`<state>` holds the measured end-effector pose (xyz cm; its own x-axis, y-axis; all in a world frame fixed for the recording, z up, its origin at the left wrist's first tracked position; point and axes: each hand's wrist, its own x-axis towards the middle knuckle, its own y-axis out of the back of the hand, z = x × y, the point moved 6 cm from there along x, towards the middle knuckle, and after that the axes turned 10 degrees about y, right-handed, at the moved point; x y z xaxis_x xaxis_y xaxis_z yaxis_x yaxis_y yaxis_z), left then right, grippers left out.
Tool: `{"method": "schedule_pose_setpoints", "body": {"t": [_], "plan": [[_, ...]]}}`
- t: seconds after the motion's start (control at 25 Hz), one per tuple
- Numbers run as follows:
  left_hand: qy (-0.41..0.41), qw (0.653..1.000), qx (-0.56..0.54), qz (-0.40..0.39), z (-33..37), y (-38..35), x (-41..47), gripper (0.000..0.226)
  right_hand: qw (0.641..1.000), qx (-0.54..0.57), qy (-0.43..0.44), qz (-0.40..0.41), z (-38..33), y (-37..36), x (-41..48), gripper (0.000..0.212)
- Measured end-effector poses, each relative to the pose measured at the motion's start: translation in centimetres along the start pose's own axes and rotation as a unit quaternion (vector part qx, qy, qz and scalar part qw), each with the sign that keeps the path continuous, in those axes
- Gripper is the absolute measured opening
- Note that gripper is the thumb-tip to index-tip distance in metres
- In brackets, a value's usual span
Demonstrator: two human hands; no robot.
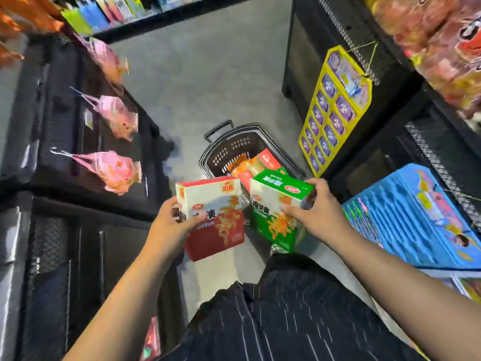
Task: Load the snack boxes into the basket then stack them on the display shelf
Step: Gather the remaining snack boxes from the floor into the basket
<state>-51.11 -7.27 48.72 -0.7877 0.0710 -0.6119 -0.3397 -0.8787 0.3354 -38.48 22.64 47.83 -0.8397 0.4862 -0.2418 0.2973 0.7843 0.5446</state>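
A red box (212, 217) is gripped by the left hand (173, 225) and a green box (279, 207) by the right hand (313, 212), both held above the basket (229, 149), seemingly for shelving.

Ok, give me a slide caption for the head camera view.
Left hand holds a red box, right hand a green box, by the basket.

Left hand (170, 225) grips red box (218, 241), right hand (316, 212) (outstretched) green box (270, 225).

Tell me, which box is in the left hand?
The red box. The left hand grips its side, while the green box is in the right hand and the other boxes lie in the basket.
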Motion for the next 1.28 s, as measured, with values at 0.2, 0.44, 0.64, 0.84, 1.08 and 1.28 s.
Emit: {"method": "schedule_pose_setpoints", "body": {"t": [0.2,0.44,0.64,0.84,1.08,1.28], "plan": [[0.030,0.999,0.036,0.013,3.2,-0.7,7.3,0.058,0.997,0.008,-0.049,-0.054,0.5,-3.5,8.4,0.080],[0.086,0.991,0.098,-0.030,4.9,-0.8,17.6,0.077,0.993,0.015,-0.101,-0.054,3.1,-9.5,13.9,0.088],[0.097,0.972,0.185,-0.112,6.3,-3.1,28.4,0.069,0.982,0.039,-0.187,0.002,5.7,-14.6,16.5,0.076],[0.063,0.940,0.282,-0.179,5.7,-5.9,38.0,0.061,0.961,0.082,-0.254,0.070,8.5,-21.4,18.7,0.075],[0.003,0.906,0.359,-0.226,3.3,-10.5,45.7,0.065,0.949,0.092,-0.282,0.110,14.7,-27.4,20.9,0.078],[-0.013,0.910,0.345,-0.229,0.7,-13.4,48.7,0.064,0.940,0.099,-0.311,0.094,19.4,-30.7,20.1,0.075]]}}
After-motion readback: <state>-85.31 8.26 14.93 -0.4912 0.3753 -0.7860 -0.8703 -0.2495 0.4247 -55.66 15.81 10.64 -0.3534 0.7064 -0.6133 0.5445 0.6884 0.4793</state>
